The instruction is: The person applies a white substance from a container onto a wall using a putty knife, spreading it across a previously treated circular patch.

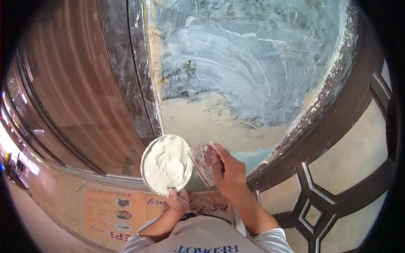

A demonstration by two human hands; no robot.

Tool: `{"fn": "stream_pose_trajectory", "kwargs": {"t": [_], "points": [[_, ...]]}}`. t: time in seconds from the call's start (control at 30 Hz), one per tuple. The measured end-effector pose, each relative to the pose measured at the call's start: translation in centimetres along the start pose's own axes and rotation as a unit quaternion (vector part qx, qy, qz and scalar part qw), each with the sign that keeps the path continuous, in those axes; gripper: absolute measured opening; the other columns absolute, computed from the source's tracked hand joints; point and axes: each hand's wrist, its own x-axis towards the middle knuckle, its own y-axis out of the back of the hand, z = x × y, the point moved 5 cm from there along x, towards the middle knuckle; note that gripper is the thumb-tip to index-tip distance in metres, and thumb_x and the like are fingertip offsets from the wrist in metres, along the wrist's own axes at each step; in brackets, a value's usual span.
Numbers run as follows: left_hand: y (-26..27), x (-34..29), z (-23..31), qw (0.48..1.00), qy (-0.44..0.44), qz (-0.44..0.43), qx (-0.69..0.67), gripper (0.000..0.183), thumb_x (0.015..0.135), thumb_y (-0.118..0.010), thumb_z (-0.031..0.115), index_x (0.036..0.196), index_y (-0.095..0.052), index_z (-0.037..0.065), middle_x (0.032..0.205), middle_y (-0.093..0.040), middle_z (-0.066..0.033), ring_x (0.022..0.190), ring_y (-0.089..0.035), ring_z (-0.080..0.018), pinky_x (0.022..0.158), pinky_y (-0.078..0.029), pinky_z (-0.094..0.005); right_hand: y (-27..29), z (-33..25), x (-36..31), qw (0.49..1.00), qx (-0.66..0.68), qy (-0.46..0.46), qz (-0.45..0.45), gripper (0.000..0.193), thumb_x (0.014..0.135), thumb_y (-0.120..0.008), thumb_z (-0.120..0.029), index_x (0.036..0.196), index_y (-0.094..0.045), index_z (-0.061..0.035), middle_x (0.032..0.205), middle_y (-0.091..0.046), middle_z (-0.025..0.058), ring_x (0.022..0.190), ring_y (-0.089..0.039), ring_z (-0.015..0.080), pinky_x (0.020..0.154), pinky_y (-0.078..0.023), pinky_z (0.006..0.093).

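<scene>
Just beyond the fingers of the left hand, a round container extends forward and a little to the left of the grip, its open top facing up. That hand is closed on the near edge, with one digit up at the rim and the palm largely hidden from view. Pale cream paste fills the container, its top uneven and ridged, lying directly ahead of the gripping digits.

To the right of this hold, the right hand is closed around a flat scraper, thumb and fingers pinching its right side. The smeared blade reaches leftward out of that grip to the container's right rim; whether the two touch, I cannot tell.

Ahead of both hands rises a grey-blue surface streaked with whitish sweeps. Its lower part, nearest the grips, carries a smooth beige coat with a ragged upper border. Forward and left of the left hand stands a dark, scuffed post, and further left a glossy brown panel.

Right of the right hand, a dark framework encloses pale panels. Below and left of the left hand is an orange printed sheet; between the forearms shows a light shirt.
</scene>
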Motion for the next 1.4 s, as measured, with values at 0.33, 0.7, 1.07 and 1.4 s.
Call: {"fn": "stream_pose_trajectory", "kwargs": {"t": [0.33, 0.7, 1.07, 1.4], "points": [[7.5, -1.3, -5.9, 0.989, 0.056, -0.074, 0.117, 0.049, 0.094, -0.05, 0.017, 0.139, -0.038, 0.004, 0.138, -0.048, -0.0065, 0.123, -0.049, -0.0235, 0.1, -0.043, -0.0338, -0.1, 0.2, 0.4, 0.999, -0.024, -0.019, -0.045, 0.046, 0.086, -0.057, -0.005, 0.132, -0.054, -0.0068, 0.089, -0.066, 0.0186, 0.075, -0.065, 0.0364, 0.066, -0.053, 0.0432], [7.3, -0.6, -4.9, 0.999, -0.02, -0.048, 0.013, 0.065, 0.093, -0.056, 0.022, 0.148, -0.029, 0.004, 0.15, -0.038, -0.0099, 0.137, -0.039, -0.0261, 0.119, -0.025, -0.0414, 2.3, 3.3, 1.4, 0.991, 0.067, -0.105, -0.039, 0.04, 0.086, -0.057, -0.001, 0.125, -0.061, -0.0073, 0.077, -0.065, 0.0183, 0.064, -0.065, 0.0302, 0.063, -0.051, 0.0343], [6.0, -1.9, -5.1, 0.997, 0.034, -0.049, 0.04, 0.048, 0.094, -0.052, 0.021, 0.137, -0.038, 0.003, 0.132, -0.049, -0.0118, 0.113, -0.05, -0.025, 0.095, -0.038, -0.0398, 5.4, 4.1, 2.0, 0.995, 0.065, -0.08, -0.017, 0.034, 0.087, -0.057, -0.001, 0.12, -0.063, -0.0035, 0.08, -0.069, 0.0169, 0.065, -0.066, 0.0209, 0.063, -0.051, 0.0311], [-1.5, -3.5, -1.6, 0.956, 0.249, -0.034, 0.152, 0.055, 0.095, -0.052, 0.019, 0.144, -0.033, 0.004, 0.144, -0.044, -0.0111, 0.133, -0.042, -0.0245, 0.115, -0.03, -0.0417, 6.1, 4.3, 1.5, 0.998, -0.001, -0.024, -0.058, 0.036, 0.093, -0.059, -0.01, 0.129, -0.059, -0.0065, 0.095, -0.071, 0.0164, 0.07, -0.068, 0.0197, 0.067, -0.053, 0.0299]]}}
